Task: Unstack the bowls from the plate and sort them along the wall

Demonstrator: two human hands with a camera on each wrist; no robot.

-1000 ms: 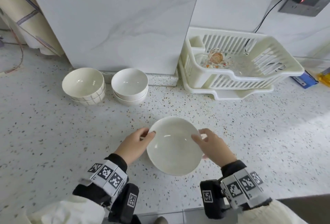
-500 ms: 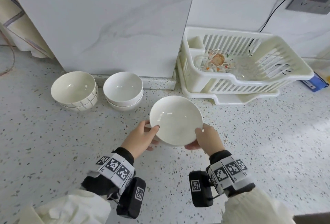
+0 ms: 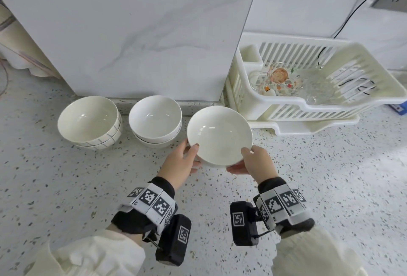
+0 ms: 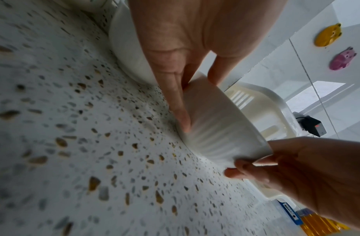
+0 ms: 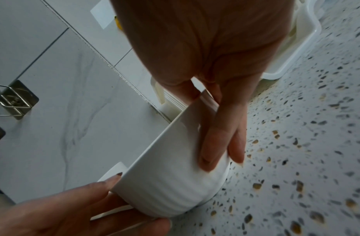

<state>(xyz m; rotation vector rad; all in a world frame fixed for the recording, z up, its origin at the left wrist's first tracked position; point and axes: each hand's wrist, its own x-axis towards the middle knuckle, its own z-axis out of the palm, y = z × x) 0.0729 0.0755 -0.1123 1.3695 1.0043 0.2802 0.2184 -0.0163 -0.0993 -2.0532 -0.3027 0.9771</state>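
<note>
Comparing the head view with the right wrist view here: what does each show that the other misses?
Only the head view shows the two bowl stacks by the wall, the lined stack and the plain stack, plus the glass dish in the drying rack.

Only the right wrist view shows the held bowl's ribbed outer wall, its foot at or just above the counter, and a metal wall hook.

Both show the held bowl, gripped at its rim by the left hand and right hand.

Home kitchen: dish rack (image 3: 317, 99), terrazzo counter (image 3: 88, 187).
</note>
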